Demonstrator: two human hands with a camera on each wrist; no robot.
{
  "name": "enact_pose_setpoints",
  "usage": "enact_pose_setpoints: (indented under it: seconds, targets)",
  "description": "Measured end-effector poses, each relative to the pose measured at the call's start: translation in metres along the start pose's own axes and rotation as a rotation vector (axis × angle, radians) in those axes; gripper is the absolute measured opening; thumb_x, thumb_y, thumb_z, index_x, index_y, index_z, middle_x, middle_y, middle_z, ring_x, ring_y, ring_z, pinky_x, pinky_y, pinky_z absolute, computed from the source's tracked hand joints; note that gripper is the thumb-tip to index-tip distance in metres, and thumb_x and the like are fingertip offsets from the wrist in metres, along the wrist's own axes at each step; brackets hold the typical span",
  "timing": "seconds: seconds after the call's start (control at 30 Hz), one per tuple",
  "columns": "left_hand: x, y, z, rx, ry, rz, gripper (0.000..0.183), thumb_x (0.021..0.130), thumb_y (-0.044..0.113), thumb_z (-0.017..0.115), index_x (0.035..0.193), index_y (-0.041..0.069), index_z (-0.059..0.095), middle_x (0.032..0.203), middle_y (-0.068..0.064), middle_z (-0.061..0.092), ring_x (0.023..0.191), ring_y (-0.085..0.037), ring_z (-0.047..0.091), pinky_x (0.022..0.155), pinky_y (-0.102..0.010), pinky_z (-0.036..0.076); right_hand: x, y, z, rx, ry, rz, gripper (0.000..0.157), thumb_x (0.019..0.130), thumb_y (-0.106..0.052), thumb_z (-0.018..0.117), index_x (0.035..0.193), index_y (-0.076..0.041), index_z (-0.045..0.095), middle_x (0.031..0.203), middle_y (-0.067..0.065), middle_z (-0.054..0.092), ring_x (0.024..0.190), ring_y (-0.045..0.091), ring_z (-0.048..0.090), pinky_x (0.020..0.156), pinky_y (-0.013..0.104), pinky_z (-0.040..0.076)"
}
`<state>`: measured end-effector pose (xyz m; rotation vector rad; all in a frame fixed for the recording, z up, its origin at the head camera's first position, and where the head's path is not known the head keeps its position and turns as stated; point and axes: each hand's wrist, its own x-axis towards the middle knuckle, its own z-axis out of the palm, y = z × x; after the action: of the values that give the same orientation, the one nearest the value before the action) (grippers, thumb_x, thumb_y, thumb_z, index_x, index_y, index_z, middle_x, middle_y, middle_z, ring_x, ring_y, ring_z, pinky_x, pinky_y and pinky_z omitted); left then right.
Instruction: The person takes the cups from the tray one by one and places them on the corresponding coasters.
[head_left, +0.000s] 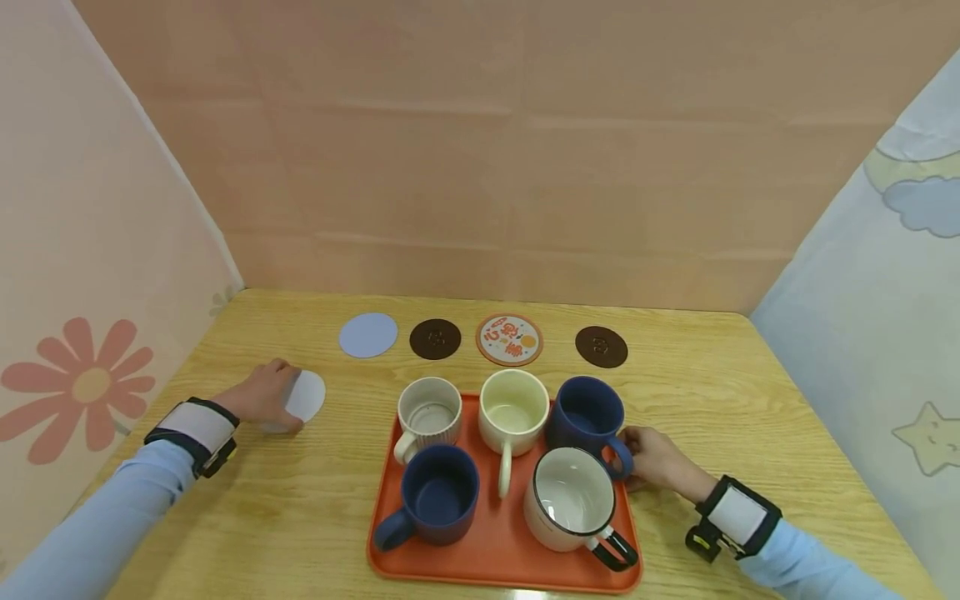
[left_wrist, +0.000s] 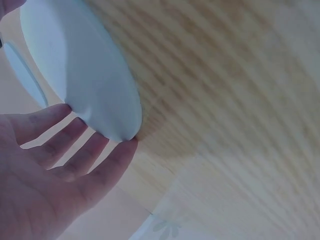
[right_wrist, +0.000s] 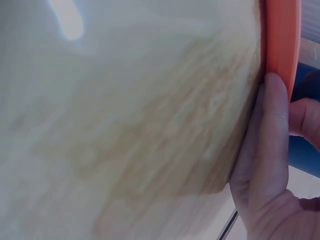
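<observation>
On the left of the table, my left hand [head_left: 262,396] holds a pale round coaster [head_left: 307,396] by its edge. The left wrist view has the fingertips [left_wrist: 116,142] spread along one side of this coaster [left_wrist: 95,75], and the thumb shows at the upper left. Over on the right, my right hand [head_left: 656,458] grips the side of an orange tray [head_left: 498,562], close to the handle of a dark blue mug [head_left: 588,412]. One straight digit lies along the tray's outer side [right_wrist: 281,50]; another bends at its rim, in front of the blue mug.
Also on the tray stand a ribbed off-white mug [head_left: 430,408], a cream mug [head_left: 513,408], a second blue mug [head_left: 438,496] and a white black-rimmed mug [head_left: 572,500]. Behind lie a lavender coaster [head_left: 368,335], dark coasters [head_left: 435,339] and a patterned coaster [head_left: 509,339].
</observation>
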<state>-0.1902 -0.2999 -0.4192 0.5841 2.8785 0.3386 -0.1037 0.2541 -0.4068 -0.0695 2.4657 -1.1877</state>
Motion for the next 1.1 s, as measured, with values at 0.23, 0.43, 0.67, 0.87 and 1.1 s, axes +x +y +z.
enact_pose_setpoints:
  seconds: [0.23, 0.43, 0.67, 0.87, 1.1]
  targets:
    - [0.01, -0.003, -0.006, -0.013, -0.02, -0.024, 0.088, 0.06, 0.04, 0.08, 0.117, -0.018, 0.044, 0.11, -0.033, 0.043, 0.095, -0.046, 0.045, 0.078, -0.055, 0.044, 0.0, 0.0, 0.001, -0.016, 0.008, 0.01, 0.022, 0.078, -0.005, 0.064, 0.092, 0.009, 0.055, 0.075, 0.008, 0.06, 0.06, 0.021, 0.063, 0.054, 0.035, 0.054]
    - [0.017, -0.007, -0.006, -0.022, -0.016, -0.039, 0.09, 0.06, 0.04, 0.079, 0.118, -0.017, 0.042, 0.112, -0.035, 0.042, 0.097, -0.048, 0.044, 0.078, -0.056, 0.044, 0.0, -0.001, 0.0, -0.01, 0.002, -0.002, 0.023, 0.079, -0.007, 0.064, 0.093, 0.009, 0.055, 0.075, 0.008, 0.061, 0.06, 0.022, 0.063, 0.054, 0.035, 0.054]
    - [0.021, -0.007, -0.006, -0.038, -0.009, -0.046, 0.086, 0.063, 0.037, 0.078, 0.118, -0.019, 0.043, 0.111, -0.036, 0.043, 0.097, -0.049, 0.046, 0.078, -0.056, 0.045, 0.0, -0.001, 0.0, -0.015, 0.008, 0.002, 0.022, 0.079, -0.007, 0.064, 0.092, 0.009, 0.056, 0.073, 0.007, 0.06, 0.059, 0.021, 0.062, 0.054, 0.035, 0.054]
    - [0.025, -0.006, -0.01, -0.041, -0.025, -0.079, 0.087, 0.063, 0.038, 0.077, 0.119, -0.018, 0.042, 0.114, -0.037, 0.041, 0.099, -0.05, 0.045, 0.081, -0.056, 0.044, 0.0, 0.0, 0.001, -0.022, 0.021, 0.013, 0.021, 0.078, -0.005, 0.064, 0.092, 0.009, 0.056, 0.074, 0.007, 0.059, 0.06, 0.021, 0.063, 0.054, 0.034, 0.054]
    - [0.03, -0.012, -0.011, -0.043, -0.018, -0.091, 0.087, 0.064, 0.038, 0.077, 0.119, -0.019, 0.042, 0.115, -0.038, 0.041, 0.101, -0.051, 0.044, 0.083, -0.056, 0.043, 0.0, -0.001, 0.001, -0.012, 0.016, 0.008, 0.022, 0.077, -0.003, 0.064, 0.092, 0.01, 0.055, 0.075, 0.008, 0.058, 0.06, 0.021, 0.062, 0.054, 0.035, 0.054]
